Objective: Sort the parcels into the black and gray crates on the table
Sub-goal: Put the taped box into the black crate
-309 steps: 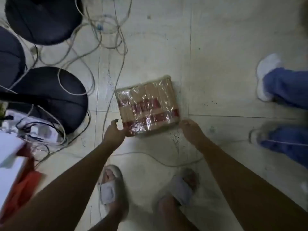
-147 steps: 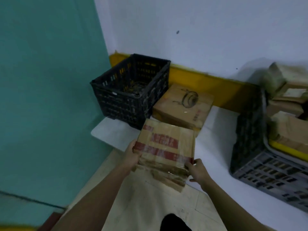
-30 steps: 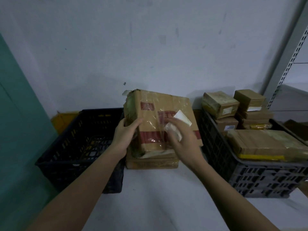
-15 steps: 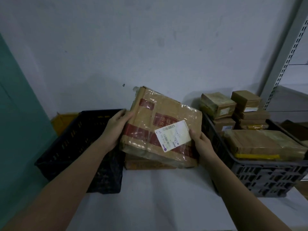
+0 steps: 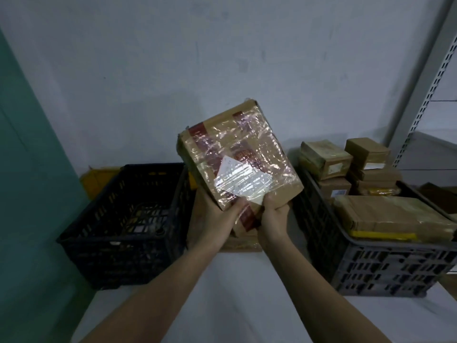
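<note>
Your left hand (image 5: 217, 220) and right hand (image 5: 273, 220) both have their fingers closed around the lower edge of the taped parcel (image 5: 238, 157). You hold it up, tilted, above the white table (image 5: 237, 288). Left of the parcel sits the black crate (image 5: 123, 226); right of it, the gray crate (image 5: 376, 268), stacked with parcels.

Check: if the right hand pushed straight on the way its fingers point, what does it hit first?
The right hand points up and away, already gripping the parcel at its bottom edge, so it meets that first. Beyond it, probably the wall; depth is unclear.
</note>
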Demonstrator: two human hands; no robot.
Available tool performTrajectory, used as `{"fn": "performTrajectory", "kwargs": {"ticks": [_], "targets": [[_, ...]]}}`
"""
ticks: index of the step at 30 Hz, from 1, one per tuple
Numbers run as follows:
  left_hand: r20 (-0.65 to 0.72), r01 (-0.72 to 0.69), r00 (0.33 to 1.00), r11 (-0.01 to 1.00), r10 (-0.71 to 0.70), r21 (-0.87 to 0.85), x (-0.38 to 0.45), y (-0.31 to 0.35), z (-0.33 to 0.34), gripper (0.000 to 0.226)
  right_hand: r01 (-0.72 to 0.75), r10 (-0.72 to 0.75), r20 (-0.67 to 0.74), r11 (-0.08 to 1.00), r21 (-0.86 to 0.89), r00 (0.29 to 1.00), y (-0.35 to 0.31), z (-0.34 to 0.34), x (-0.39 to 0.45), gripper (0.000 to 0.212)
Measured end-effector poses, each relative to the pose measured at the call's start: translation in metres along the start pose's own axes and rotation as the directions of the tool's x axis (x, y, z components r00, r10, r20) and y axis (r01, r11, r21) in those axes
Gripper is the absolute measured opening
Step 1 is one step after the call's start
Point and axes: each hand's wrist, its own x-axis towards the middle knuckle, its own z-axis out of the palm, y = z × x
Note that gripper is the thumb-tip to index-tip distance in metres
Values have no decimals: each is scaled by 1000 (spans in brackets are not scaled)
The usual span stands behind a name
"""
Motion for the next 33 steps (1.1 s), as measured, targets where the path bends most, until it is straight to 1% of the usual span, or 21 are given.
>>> {"fn": "performTrajectory", "kwargs": {"ticks": [2,3,5,7,9,10,12,14,15,17,19,21,24,25,27,31,33], "targets": [[-16,-41,999,998,40,-47,9,-8,-4,78,7,-5,43,999,-42,999,-4,0,-2,61],[-19,-61,998,995,60,-83,7,0,-7,73,7,-3,82,999,-45,997,-8,-1,-3,64],[-24,-37,999,985,33,-171,12,2,-15,67,29,-19,119,996,-84,993,-16,-7,-5,67],[-48,-26,999,982,17,-185,17,3,-24,65,86,-73,92,985,-152,993,-25,-15,-7,68],[-17,-14,1000,988,12,-153,23,4,-33,64,149,-142,45,957,-250,989,-33,-24,-6,82],[4,-7,1000,990,7,-142,25,5,-38,63,178,-170,53,933,-314,984,-37,-28,-3,89],[45,-13,999,995,18,-100,30,6,-46,62,248,-206,148,884,-397,967,-44,-32,-2,93],[93,-37,995,997,42,-62,31,7,-50,61,290,-178,292,866,-408,940,-44,-33,-3,88],[110,-46,993,998,51,-47,30,8,-51,62,311,-167,352,859,-406,921,-42,-34,-3,84],[124,-67,990,997,71,-31,29,8,-52,65,355,-192,389,842,-407,901,-34,-38,0,76],[127,-88,988,996,91,-27,28,8,-53,73,368,-226,372,852,-373,900,-28,-39,-1,71],[125,-126,984,992,126,-4,27,11,-53,80,351,-229,350,873,-340,908,-27,-38,-5,68],[184,-203,965,976,186,79,23,15,-49,91,357,-241,341,872,-336,909,-29,-38,-6,65],[191,-221,961,970,199,101,22,16,-48,96,367,-246,344,861,-352,906,-30,-39,-6,66],[180,-234,961,966,212,110,23,16,-45,99,388,-249,360,832,-396,899,-33,-41,-4,68],[145,-251,962,960,233,121,22,20,-37,96,425,-252,399,791,-441,882,-36,-44,-3,85],[125,-254,963,957,238,139,21,19,-33,94,451,-277,412,785,-424,868,-35,-46,0,85]]}}
